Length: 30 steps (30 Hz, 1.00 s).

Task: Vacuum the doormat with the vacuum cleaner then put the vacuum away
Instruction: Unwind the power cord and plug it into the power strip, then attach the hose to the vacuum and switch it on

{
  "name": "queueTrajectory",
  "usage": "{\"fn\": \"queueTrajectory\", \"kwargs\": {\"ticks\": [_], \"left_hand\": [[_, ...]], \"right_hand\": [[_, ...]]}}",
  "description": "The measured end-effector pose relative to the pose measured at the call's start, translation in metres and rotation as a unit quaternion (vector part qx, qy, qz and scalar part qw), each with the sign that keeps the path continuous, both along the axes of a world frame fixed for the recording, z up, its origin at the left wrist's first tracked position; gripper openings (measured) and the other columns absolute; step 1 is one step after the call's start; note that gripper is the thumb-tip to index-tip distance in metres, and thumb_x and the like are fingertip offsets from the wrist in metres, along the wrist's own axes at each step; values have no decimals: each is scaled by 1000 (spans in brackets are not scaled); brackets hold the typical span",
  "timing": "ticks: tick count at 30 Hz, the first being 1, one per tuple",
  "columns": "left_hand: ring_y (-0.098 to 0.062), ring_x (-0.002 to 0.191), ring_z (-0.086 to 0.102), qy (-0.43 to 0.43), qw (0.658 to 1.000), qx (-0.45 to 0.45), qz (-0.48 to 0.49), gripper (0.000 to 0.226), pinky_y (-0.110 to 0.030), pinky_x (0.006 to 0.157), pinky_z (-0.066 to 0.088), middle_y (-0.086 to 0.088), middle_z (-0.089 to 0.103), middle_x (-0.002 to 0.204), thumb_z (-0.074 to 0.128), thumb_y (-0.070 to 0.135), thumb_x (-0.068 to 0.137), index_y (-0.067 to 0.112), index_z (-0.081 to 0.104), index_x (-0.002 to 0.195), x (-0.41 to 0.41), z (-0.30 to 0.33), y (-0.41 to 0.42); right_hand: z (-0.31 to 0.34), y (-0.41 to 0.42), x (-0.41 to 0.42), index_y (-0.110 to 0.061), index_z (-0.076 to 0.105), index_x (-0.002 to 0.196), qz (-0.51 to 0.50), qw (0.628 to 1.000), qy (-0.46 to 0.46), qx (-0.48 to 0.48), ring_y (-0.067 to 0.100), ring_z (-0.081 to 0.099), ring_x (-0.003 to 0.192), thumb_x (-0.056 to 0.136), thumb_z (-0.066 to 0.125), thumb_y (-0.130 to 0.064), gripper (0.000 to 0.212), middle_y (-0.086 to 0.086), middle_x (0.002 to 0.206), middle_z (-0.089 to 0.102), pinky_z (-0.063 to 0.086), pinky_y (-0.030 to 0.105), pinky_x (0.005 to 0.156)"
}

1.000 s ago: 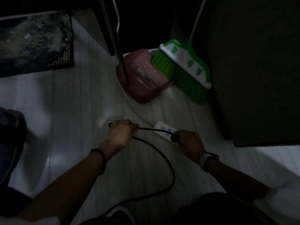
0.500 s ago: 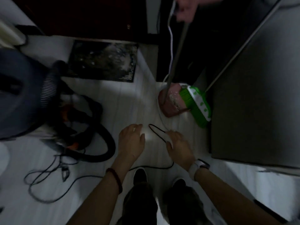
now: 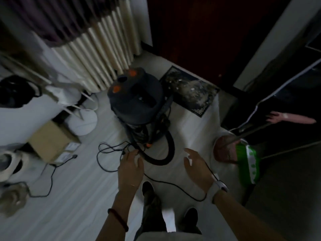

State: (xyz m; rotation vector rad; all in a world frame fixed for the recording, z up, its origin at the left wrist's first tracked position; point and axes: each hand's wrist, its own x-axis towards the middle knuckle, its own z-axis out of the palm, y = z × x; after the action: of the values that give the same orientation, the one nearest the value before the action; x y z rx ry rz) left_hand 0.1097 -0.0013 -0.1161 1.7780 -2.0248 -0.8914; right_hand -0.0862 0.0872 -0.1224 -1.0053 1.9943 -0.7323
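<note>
The dark canister vacuum cleaner (image 3: 135,100), with orange buttons on top, stands on the pale floor ahead of me. Its thick black hose (image 3: 169,152) loops on the floor in front of it. The dark, speckled doormat (image 3: 190,91) lies behind it at the door. My left hand (image 3: 131,168) hangs back-up over a tangle of thin black power cord (image 3: 173,186) beside the hose; the cord runs out from under the palm, which hides any grip. My right hand (image 3: 197,165) is spread in the air, fingers apart, holding nothing.
A cream radiator (image 3: 104,49) and a cardboard box (image 3: 50,141) are at the left. A pink dustpan (image 3: 223,151) and green broom (image 3: 248,164) stand at the right by a dark cabinet, with another person's hand (image 3: 278,118) on a long handle. More cords trail on the floor at left.
The view has risen and swung left from the power strip to the vacuum. My right hand left the plug and spread open; my left hand moved toward the hose.
</note>
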Motion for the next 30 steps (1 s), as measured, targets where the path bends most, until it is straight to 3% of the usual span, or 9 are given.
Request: {"fn": "queueTrajectory", "kwargs": {"ticks": [4, 7, 11, 14, 16, 18, 22, 26, 30], "left_hand": [[-35, 107, 55, 12, 997, 52, 46, 58, -37, 88, 44, -20, 58, 113, 35, 40, 80, 5, 60, 119, 27, -4, -34], [-36, 104, 57, -4, 998, 67, 14, 42, -38, 88, 46, -18, 59, 111, 44, 27, 85, 3, 60, 115, 38, -29, -81], [-38, 102, 58, -10, 998, 39, -50, 56, -47, 85, 51, -19, 60, 112, 35, 38, 82, 2, 60, 117, 42, -69, -147], [-45, 104, 58, -40, 992, 15, -115, 57, -55, 82, 52, -25, 57, 119, 35, 33, 81, 0, 54, 123, 37, -105, -189], [-47, 118, 50, -62, 985, 2, -158, 56, -57, 88, 48, -26, 48, 133, 40, 26, 83, 7, 41, 135, 33, -128, -211], [-44, 133, 34, -79, 979, -7, -190, 65, -55, 96, 40, -21, 31, 148, 47, 23, 83, 21, 20, 143, 31, -150, -229], [-34, 143, 10, -149, 952, 3, -267, 78, -51, 107, 30, -7, -7, 153, 52, 26, 90, 24, -1, 147, 26, -182, -248], [-34, 135, 30, -169, 948, -45, -267, 68, -52, 92, 44, -13, 24, 152, 40, 33, 80, 18, 22, 145, 27, -197, -249], [-29, 136, 14, -133, 959, -41, -248, 64, -54, 98, 37, -6, 10, 152, 28, 34, 82, 25, 13, 144, 27, -198, -248]], "right_hand": [[-6, -50, 20, -9, 41, 136, 2, 1000, -10, 22, 23, 49, 120, 95, 44, -11, 41, 9, 137, 47, 31, 10, 84], [-31, -96, 30, -5, 39, 136, -41, 997, -48, 46, 25, 51, 115, 95, 44, -6, 41, 13, 132, 49, 34, 17, 86], [-85, -168, 36, -4, 42, 133, -127, 984, -92, 79, 20, 52, 101, 94, 47, -6, 40, 8, 119, 54, 37, 23, 84], [-131, -212, 36, -18, 56, 100, -165, 976, -105, 96, 13, 51, 86, 91, 49, -8, 15, -4, 93, 53, 38, 19, 73], [-163, -233, 35, -27, 43, 73, -170, 973, -103, 117, 5, 40, 64, 89, 52, -7, 27, -8, 70, 44, 34, 12, 53], [-190, -245, 34, -14, 51, 85, -193, 967, -115, 123, 9, 44, 65, 87, 56, -5, 10, -1, 72, 49, 35, 5, 48], [-229, -257, 39, 5, 55, 111, -221, 962, -123, 105, 18, 59, 83, 81, 65, -2, 32, 8, 93, 62, 41, 5, 60], [-247, -262, 46, 2, 50, 118, -251, 956, -125, 83, 21, 60, 97, 77, 69, -4, 45, 14, 105, 64, 45, 13, 73], [-243, -260, 48, 4, 52, 112, -247, 960, -114, 65, 9, 58, 80, 79, 68, -3, 37, 5, 92, 62, 43, 3, 63]]}}
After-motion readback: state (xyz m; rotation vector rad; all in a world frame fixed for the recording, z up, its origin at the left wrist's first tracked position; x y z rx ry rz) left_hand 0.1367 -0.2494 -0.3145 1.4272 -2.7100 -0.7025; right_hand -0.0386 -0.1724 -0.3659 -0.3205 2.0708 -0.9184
